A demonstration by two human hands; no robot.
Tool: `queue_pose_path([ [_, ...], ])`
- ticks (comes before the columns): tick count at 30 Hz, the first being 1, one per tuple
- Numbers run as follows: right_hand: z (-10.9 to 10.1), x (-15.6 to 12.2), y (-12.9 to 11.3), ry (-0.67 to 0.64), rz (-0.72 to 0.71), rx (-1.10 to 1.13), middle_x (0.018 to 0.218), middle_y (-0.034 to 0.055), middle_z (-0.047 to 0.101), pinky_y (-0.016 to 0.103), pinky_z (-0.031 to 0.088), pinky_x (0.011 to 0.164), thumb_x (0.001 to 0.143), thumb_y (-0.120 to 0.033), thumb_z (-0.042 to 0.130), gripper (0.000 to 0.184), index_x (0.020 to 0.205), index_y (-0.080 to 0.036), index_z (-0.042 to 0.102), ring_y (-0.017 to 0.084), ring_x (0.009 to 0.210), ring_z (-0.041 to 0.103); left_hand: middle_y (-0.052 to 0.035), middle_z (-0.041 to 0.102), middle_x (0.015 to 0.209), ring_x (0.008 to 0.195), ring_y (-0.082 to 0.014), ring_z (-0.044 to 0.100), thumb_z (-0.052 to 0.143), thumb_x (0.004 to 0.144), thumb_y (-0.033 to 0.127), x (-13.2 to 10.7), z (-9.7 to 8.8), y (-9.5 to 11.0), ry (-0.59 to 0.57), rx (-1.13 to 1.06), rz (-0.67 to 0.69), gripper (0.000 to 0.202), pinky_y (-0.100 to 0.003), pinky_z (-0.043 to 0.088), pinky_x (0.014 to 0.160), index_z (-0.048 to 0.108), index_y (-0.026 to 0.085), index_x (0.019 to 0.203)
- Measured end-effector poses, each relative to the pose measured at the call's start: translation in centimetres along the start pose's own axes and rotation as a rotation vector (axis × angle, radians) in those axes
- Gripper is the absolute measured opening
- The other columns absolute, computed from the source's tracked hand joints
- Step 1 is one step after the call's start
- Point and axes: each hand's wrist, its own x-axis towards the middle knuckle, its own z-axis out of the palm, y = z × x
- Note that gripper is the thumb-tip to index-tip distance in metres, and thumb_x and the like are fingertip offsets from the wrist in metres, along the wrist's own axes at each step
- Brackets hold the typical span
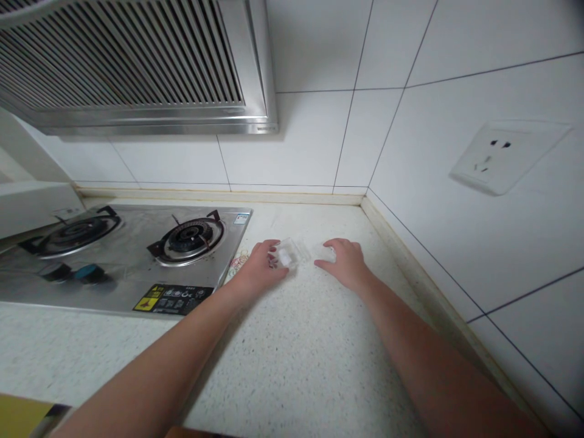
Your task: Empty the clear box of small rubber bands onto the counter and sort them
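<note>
Both my arms reach out over a speckled white countertop [292,365]. My left hand [259,267] has its fingers curled round a small clear plastic container [286,252] with something white inside. My right hand [344,263] rests just to the right, fingers bent over a second small clear piece [323,250], which may be a lid. The two clear items lie close together between my hands.
A steel two-burner gas hob [132,255] sits to the left, with two knobs and a yellow warning label. A range hood [137,67] hangs above it. White tiled walls meet in the corner; a wall socket [502,158] is on the right wall.
</note>
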Motion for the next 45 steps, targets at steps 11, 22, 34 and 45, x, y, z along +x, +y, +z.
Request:
queue_pose_path([
  [11, -1.9, -0.4, -0.7, 0.032, 0.135, -0.029, 0.075, 0.0138, 0.066, 0.041, 0.044, 0.068, 0.077, -0.049, 0.07, 0.037, 0.101, -0.022, 0.07, 0.032, 0.08, 0.06, -0.0087, 0.054, 0.116, 0.072, -0.008, 0.059, 0.075, 0.071, 0.02, 0.0, 1.2, 0.8, -0.026, -0.302, -0.075, 0.062, -0.027, 0.051, 0.072, 0.048, 0.02, 0.127],
  [22, -3.0, 0.1, -3.1, -0.044, 0.355, 0.997, 0.061, -0.0014, 0.054, 0.024, 0.033, 0.041, 0.084, -0.049, 0.059, 0.031, 0.087, -0.02, 0.068, 0.012, 0.048, 0.047, -0.0102, 0.055, 0.117, 0.073, -0.0083, 0.06, 0.079, 0.068, 0.019, -0.1, 2.7, 0.6, -0.129, -0.426, -0.06, 0.069, -0.028, 0.051, 0.073, 0.046, 0.018, 0.13],
  [34, -1.7, -0.7, -4.4, -0.166, 0.15, 0.913, 0.055, -0.0064, 0.05, 0.023, 0.028, 0.043, 0.084, -0.049, 0.061, 0.025, 0.086, -0.024, 0.054, 0.011, 0.046, 0.041, -0.0099, 0.063, 0.113, 0.09, -0.0157, 0.066, 0.072, 0.082, 0.037, -0.7, 2.7, 1.8, -0.243, -0.586, -0.081, 0.052, -0.033, 0.052, 0.086, 0.054, 0.017, 0.127],
  [45, -2.2, -0.7, -4.5, -0.216, 0.223, 1.067, 0.063, -0.0055, 0.055, 0.021, 0.028, 0.041, 0.092, -0.047, 0.046, 0.024, 0.093, -0.024, 0.053, 0.009, 0.044, 0.041, -0.0081, 0.062, 0.109, 0.073, -0.0111, 0.065, 0.067, 0.083, 0.027, 2.5, -0.5, -1.1, 0.069, -0.361, -0.072, 0.039, -0.028, 0.056, 0.072, 0.055, 0.017, 0.119],
])
